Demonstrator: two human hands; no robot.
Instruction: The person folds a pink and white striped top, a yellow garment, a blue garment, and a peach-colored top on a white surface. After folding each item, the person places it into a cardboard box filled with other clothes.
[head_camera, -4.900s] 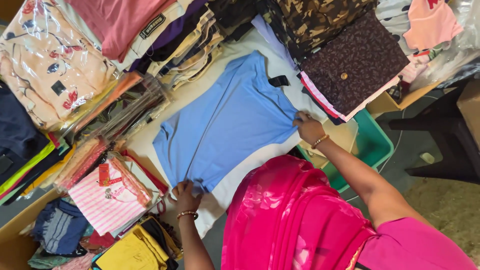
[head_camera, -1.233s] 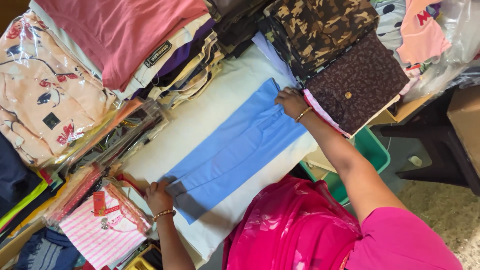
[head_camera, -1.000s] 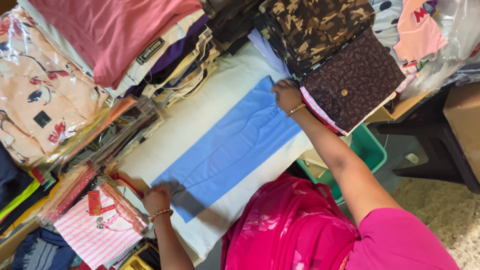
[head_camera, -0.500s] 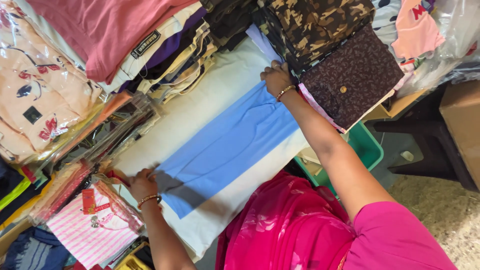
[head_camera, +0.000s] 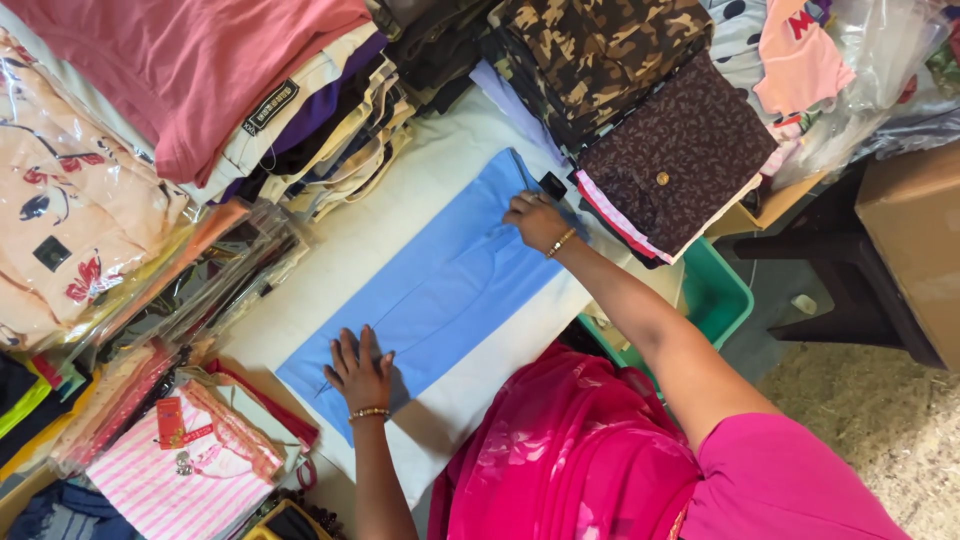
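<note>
A light blue garment (head_camera: 440, 285), folded into a long narrow strip, lies on the white table top (head_camera: 340, 240). My left hand (head_camera: 360, 368) rests flat on its near lower end with fingers spread. My right hand (head_camera: 538, 220) pinches the fabric at the far upper end, near a small black tag (head_camera: 552, 185). Both wrists wear thin bangles. My pink clothing fills the lower right.
Stacks of folded clothes ring the table: a pink stack (head_camera: 200, 70) top left, a camouflage stack (head_camera: 600, 50), a dark brown patterned one (head_camera: 680, 150). Plastic-wrapped garments (head_camera: 80, 220) lie left, a pink striped top (head_camera: 190, 480) below. A green crate (head_camera: 715, 300) and a cardboard box (head_camera: 915, 250) stand right.
The spread-out blue shirt has been folded into a narrow strip. My left hand moved from the strip's edge onto its lower end; my right hand shifted along the top end.
</note>
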